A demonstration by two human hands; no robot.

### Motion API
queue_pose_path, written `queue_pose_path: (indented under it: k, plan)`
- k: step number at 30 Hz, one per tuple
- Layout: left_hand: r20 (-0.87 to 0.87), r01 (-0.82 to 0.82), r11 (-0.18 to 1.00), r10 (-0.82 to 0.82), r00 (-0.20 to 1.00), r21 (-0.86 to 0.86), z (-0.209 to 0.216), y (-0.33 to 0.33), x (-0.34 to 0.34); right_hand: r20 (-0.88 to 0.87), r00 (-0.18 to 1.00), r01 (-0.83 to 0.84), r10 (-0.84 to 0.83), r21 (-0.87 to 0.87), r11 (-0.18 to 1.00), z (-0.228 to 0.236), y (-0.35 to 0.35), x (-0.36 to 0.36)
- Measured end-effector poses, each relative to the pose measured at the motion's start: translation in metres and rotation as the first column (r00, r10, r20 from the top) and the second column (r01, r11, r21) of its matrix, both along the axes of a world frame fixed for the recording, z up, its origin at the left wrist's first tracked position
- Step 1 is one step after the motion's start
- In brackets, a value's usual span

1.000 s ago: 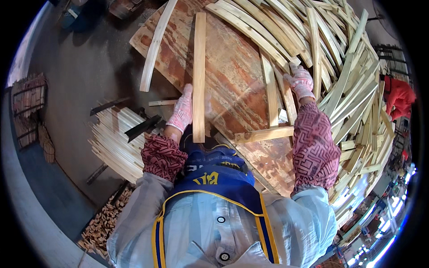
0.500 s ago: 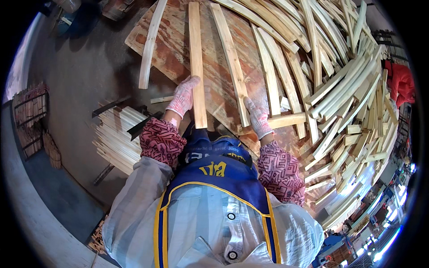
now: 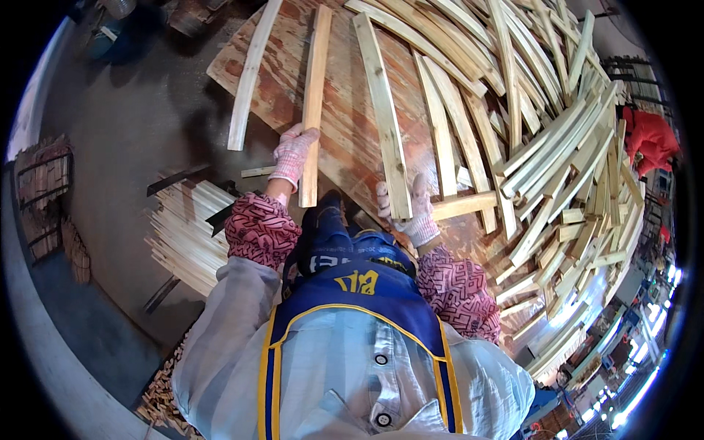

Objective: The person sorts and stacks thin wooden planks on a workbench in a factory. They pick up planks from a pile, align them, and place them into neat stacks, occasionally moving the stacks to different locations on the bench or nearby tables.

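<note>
Left hand (image 3: 292, 155) fingers closed round pale straight slat (image 3: 314, 103); right hand (image 3: 412, 213) grips knotty slat (image 3: 383, 117).

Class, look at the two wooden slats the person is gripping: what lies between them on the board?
In the head view, only bare reddish plywood board lies between the left hand's slat and the right hand's slat; nothing else rests there.

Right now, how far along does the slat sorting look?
Done: a neat stack of thin slats lies at the person's left. In hand: the left hand grips one straight slat, and the right hand holds a second slat, both over the plywood board. Left: a large loose heap of curved slats remains at the right.
</note>
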State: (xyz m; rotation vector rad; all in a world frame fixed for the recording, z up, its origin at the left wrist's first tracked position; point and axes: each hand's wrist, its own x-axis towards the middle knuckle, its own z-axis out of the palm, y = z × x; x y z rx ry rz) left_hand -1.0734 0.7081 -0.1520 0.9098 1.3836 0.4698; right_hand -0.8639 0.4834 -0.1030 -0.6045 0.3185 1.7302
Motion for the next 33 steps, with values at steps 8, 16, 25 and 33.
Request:
queue_pose_path:
  k: [8,16,25,33]
  plan:
    - [-0.74,0.556,0.656,0.005,0.673,0.51,0.021,0.08,-0.052,0.14,0.98,-0.116,0.142,-0.177,0.977,0.004,0.01,-0.003]
    - [-0.943,0.515,0.857,-0.169,0.287,0.003,0.013,0.145,-0.07,-0.005,0.996,-0.093,0.093,-0.122,0.988,-0.011,0.009,-0.007]
    - [-0.958,0.719,0.663,-0.011,0.288,0.209,0.038,0.143,-0.021,0.02,0.997,-0.073,0.077,-0.172,0.982,0.024,0.022,-0.015]
    - [-0.358,0.209,0.915,-0.334,0.872,-0.345,-0.038,-0.014,0.076,0.928,-0.372,-0.596,-0.005,-0.235,0.768,0.004,0.062,-0.013]
